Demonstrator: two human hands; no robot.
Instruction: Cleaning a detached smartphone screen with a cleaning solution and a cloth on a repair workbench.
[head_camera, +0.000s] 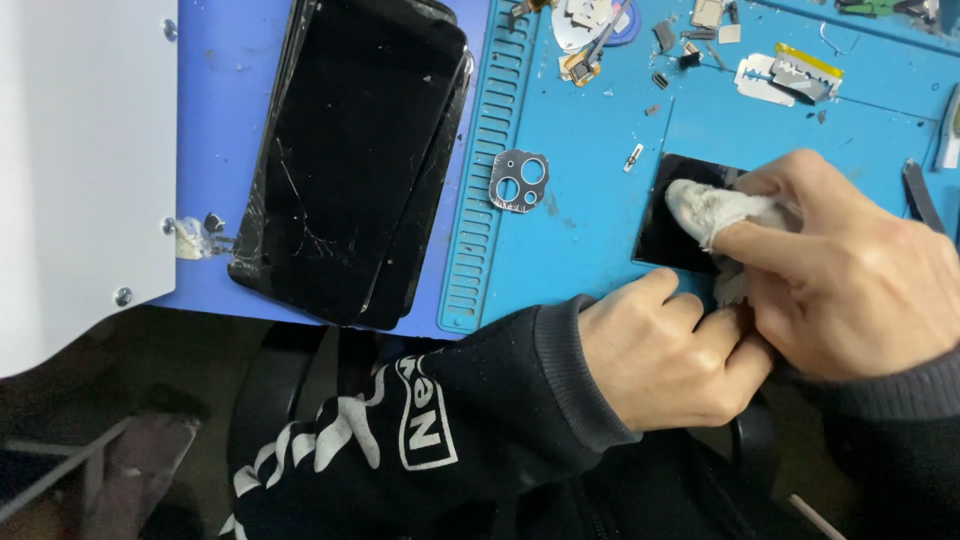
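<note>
Right hand (840, 290) grip pinches a crumpled grey-white cloth (712, 208) onto a glossy black glass panel (672, 225) lying flat on the blue ribbed silicone mat (590, 190). Left hand (665, 355) grip curled closed, bracing the panel's near edge. Cracked black screens (350, 150) stacked left on the counter.

A small, flat, glossy black rectangular glass panel (672, 232) lies face up on the blue silicone work mat (590, 180), close to the mat's near edge and toward its right side. Only its left part shows; the rest is covered. A crumpled, greyish-white wad of cloth (712, 208) presses on the panel's upper surface, touching it near the middle of what is visible.
</note>
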